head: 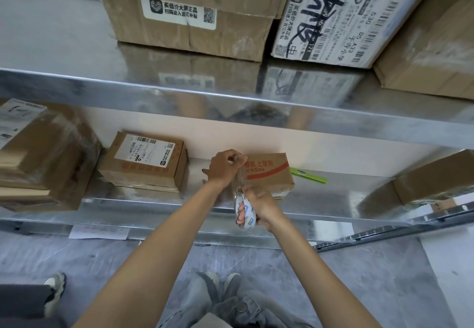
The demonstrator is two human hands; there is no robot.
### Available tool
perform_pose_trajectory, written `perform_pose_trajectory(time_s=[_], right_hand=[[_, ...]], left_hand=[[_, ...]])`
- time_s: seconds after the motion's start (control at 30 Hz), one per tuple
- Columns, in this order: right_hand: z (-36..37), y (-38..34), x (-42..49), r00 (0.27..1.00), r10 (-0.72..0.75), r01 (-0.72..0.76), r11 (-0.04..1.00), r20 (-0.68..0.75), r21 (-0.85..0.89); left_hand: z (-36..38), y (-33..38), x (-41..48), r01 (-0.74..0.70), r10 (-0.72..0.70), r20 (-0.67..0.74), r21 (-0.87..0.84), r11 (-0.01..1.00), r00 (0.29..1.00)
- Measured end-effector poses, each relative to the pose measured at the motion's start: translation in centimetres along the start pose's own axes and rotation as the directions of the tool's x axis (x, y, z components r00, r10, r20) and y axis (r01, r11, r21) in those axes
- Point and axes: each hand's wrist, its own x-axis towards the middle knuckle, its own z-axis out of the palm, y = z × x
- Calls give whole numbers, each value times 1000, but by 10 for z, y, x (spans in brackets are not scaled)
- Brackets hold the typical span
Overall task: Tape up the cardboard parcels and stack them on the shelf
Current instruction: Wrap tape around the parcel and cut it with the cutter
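A small cardboard parcel [272, 173] with red print lies on the lower metal shelf [154, 202]. My left hand [223, 166] pinches the free end of a clear tape strip [240, 176] at the parcel's top left edge. The strip runs down the parcel's left side to a roll of tape [246, 212]. My right hand [259, 207] grips that roll just in front of the shelf edge, fingers through its core.
A labelled box [146, 161] sits left of the parcel, a taller stack [38, 155] further left, another box [433, 178] at right. A green cutter [309, 175] lies behind the parcel. Bigger boxes [189, 17] fill the upper shelf. Someone's shoe [55, 289] stands at lower left.
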Motion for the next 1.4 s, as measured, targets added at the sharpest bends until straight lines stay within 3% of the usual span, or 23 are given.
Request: perform_pose_trajectory(time_s=[0.3,0.37,0.47,0.53,0.6,0.67,0.77,0.9,1.07,1.17,1.3,1.4], right_hand=[[1,2,3,1000,28,-28,999,14,23],[0,3,3,999,35,-35,999,20,10],[-3,4,3,999,41,-41,999,26,0],[-3,6,2,999,35,-36,999,37,18],[-1,7,0,999,-3,1,999,48,41],[1,9,-3,995,-88,88,996,36,4],[0,18,-11,976,-207,210,977,71,-42],[-5,41,-22,943,-313,320,946,117,-44],[-7,47,-22,928,-345,350,937,142,-10],[-12,36,-31,908,-398,401,916,129,-1],[-16,23,-46,898,-422,425,905,121,0],[-9,29,-56,934,-322,315,947,156,66]], left_hand=[[14,19,-9,154,-150,-194,9,988,970],[11,19,-5,85,-73,-144,81,993,987],[-1,17,-8,-165,183,-22,332,929,983],[-10,14,-22,-341,284,193,422,840,939],[-16,11,-33,-440,261,382,518,734,886],[-21,9,-34,-464,197,465,575,674,863],[-26,12,-27,-474,147,523,572,669,839],[-22,12,-24,-489,194,499,571,660,845],[-12,14,-33,-590,298,515,621,517,804],[-24,28,-25,-598,234,577,589,544,782],[-32,37,-19,-555,141,669,460,693,730],[-32,36,-13,-466,141,611,414,782,779]])
